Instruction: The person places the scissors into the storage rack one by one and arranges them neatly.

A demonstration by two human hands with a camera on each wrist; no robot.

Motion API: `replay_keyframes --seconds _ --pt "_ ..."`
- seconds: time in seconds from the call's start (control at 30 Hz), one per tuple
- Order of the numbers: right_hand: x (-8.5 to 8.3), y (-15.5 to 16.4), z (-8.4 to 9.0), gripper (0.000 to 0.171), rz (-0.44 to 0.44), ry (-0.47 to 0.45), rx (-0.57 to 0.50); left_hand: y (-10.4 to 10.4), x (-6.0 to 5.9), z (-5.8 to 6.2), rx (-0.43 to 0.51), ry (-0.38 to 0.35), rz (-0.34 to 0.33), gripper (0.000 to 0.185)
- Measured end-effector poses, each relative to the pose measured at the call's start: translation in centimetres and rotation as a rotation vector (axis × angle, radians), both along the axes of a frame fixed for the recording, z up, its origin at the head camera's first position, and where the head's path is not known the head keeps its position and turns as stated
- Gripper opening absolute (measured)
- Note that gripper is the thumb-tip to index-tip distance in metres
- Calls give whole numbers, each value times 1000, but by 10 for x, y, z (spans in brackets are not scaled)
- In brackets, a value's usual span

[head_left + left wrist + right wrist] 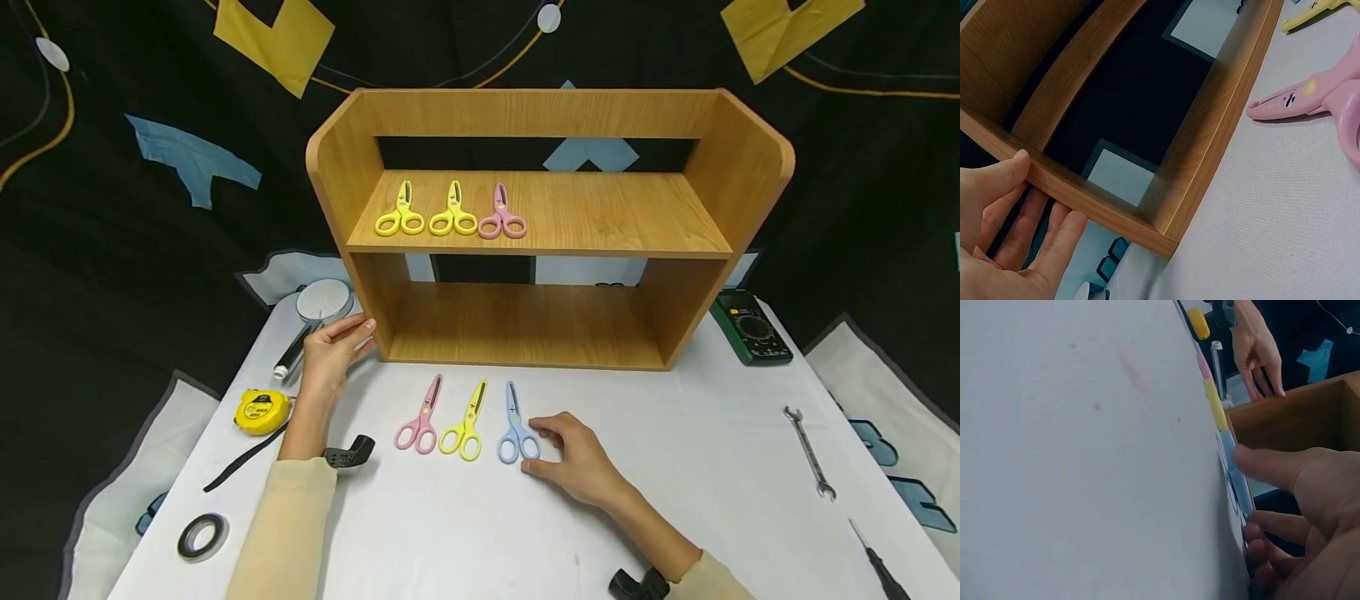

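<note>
The left hand [332, 352], fingers slightly spread, touches the shelf [622, 212]; the right hand's [573, 462] fingers part beside the blue scissors [514, 423] — contact unclear. One pink pair [427, 410] and one yellow pair [471, 415] share the bench [465, 533] (the shelf carries two yellow ones [404, 207], another pink one [500, 208]).

Left-hand grip [1016, 244] touching edge of wooden shelf [1104, 209], pink scissors [1335, 87] on white cloth [1260, 206], yellow scissors [1313, 14] cropped above
</note>
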State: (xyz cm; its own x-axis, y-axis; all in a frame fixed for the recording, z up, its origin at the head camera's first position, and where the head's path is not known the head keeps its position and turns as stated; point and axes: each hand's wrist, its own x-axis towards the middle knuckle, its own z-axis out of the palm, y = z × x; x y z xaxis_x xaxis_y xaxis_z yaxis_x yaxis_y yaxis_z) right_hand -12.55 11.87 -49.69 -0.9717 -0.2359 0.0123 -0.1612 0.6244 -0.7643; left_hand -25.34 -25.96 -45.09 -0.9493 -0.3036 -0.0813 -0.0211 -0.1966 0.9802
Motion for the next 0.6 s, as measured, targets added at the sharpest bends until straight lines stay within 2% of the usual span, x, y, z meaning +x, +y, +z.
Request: replay_keyframes --seconds 0.17,0.27,0.43,0.6 --pt "-1 -1 -2 40 -15 41 17 3 -1 -1 -4 -7 8 36" --pt "-2 0 2 34 -7 19 -23 3 -1 -1 -12 -23 3 41" --pt "-3 6 12 27 22 -48 -122 3 1 0 -16 -48 3 47" --pt "2 11 32 29 25 -77 -171 2 2 1 -24 -33 -2 49"
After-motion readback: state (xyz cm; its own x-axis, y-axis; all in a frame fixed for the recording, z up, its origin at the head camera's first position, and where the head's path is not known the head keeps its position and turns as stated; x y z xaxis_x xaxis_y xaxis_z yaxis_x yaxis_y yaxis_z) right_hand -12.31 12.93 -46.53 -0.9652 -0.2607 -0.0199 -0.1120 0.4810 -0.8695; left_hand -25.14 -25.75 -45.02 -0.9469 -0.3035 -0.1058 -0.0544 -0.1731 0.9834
